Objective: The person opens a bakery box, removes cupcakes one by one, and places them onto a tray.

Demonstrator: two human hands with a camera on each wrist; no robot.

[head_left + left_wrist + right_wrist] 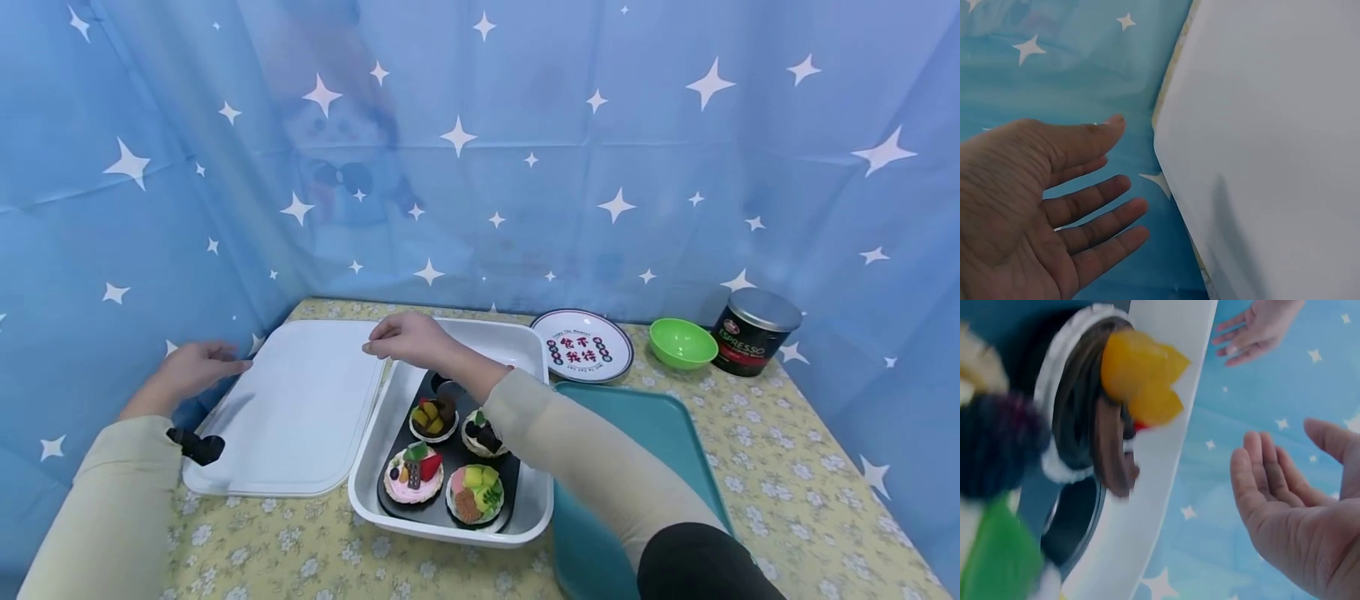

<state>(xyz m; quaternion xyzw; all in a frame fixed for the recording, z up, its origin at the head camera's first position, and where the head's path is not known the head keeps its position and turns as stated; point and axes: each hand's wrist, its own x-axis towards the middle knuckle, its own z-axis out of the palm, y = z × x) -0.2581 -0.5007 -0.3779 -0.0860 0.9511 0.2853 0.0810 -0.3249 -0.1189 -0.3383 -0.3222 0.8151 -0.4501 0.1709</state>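
Green bowl (682, 344) — espresso tin (753, 333) beside

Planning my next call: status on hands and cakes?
Left hand empty. Right hand empty. Cakes in dark pan, inside white tray. Head view: right sleeve partly hides pan.

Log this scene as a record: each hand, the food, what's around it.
left hand: empty, near flat white rectangular board
right hand: empty, raised near deep white rectangular tub
in tub: black tray holding four plainly visible decorated round tarts
right of tub: teal rectangular tray
back right: white round plate with red characters, green round bowl, black cylindrical espresso tin
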